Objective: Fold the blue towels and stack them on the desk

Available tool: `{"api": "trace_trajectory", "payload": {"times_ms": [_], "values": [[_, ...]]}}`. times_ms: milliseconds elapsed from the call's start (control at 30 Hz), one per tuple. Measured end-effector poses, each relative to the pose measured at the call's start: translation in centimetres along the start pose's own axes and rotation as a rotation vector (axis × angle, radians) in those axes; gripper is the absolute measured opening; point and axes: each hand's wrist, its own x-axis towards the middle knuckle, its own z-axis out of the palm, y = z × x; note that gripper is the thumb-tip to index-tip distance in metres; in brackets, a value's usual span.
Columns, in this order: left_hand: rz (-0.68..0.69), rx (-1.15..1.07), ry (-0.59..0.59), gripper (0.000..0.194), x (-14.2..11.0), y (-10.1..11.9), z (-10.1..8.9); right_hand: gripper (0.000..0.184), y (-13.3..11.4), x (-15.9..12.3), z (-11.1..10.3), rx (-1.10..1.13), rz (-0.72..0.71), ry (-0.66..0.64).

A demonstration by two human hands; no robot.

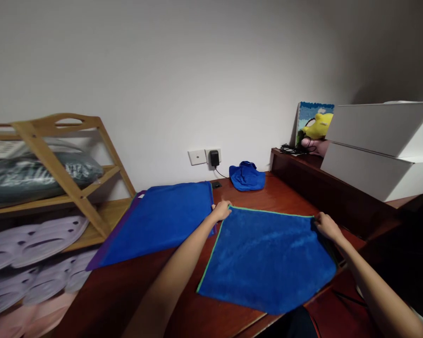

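Observation:
A blue towel [268, 256] with a light green edge lies spread over the front of the reddish-brown table [134, 291]. At its far left corner, my left hand [222, 211] is closed on the cloth. My right hand [327, 226] pinches the far right corner. The towel's near right part hangs toward the table's front edge. To the left of my left hand lies a stack of flat blue cloths [162, 216], with a purple edge showing along its left side. Behind the towel, against the wall, sits a crumpled blue cap [247, 176].
A wooden rack [74, 183] at left holds a plastic-wrapped bundle [56, 171] and lilac slippers [52, 237]. A black adapter [215, 158] is plugged into the wall. White boxes [377, 164], a yellow plush toy [319, 126] and a picture [308, 110] stand on the raised ledge at right.

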Motion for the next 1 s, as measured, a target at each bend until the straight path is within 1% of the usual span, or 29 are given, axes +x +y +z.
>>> {"api": "trace_trajectory", "payload": {"times_ms": [100,200,300,433,533,633,733,833,900,1000], "values": [[0.010,-0.027,-0.011,0.024,0.1,0.5,0.2,0.026,-0.1,0.7,0.0,0.023,-0.029,0.012],[-0.008,-0.083,-0.015,0.026,0.3,0.6,0.3,0.022,-0.2,1.1,0.0,0.070,-0.043,0.005],[-0.026,-0.176,-0.028,0.020,0.4,0.7,0.4,0.019,0.0,1.2,0.1,0.130,-0.046,-0.011],[-0.030,-0.379,-0.055,0.016,0.6,0.7,0.3,0.015,0.4,1.6,0.1,0.207,-0.063,-0.015],[-0.059,-0.556,-0.073,0.016,0.7,0.5,0.0,0.014,0.6,2.1,0.1,0.249,-0.087,0.026],[-0.110,-0.694,-0.073,0.021,0.9,0.3,-0.4,0.014,0.5,2.7,0.2,0.292,-0.113,0.070],[-0.153,-0.783,-0.053,0.025,1.1,0.2,-0.4,0.015,0.2,3.0,0.5,0.320,-0.133,0.106],[-0.173,-0.823,-0.024,0.025,1.3,0.4,-0.1,0.021,-0.3,3.1,0.9,0.318,-0.136,0.156],[-0.177,-0.814,0.010,0.027,1.4,0.5,0.1,0.025,-0.6,3.2,1.0,0.294,-0.117,0.187],[-0.190,-0.720,0.102,0.029,1.8,0.3,0.4,0.030,-1.7,2.8,0.8,0.216,-0.079,0.229]]}}
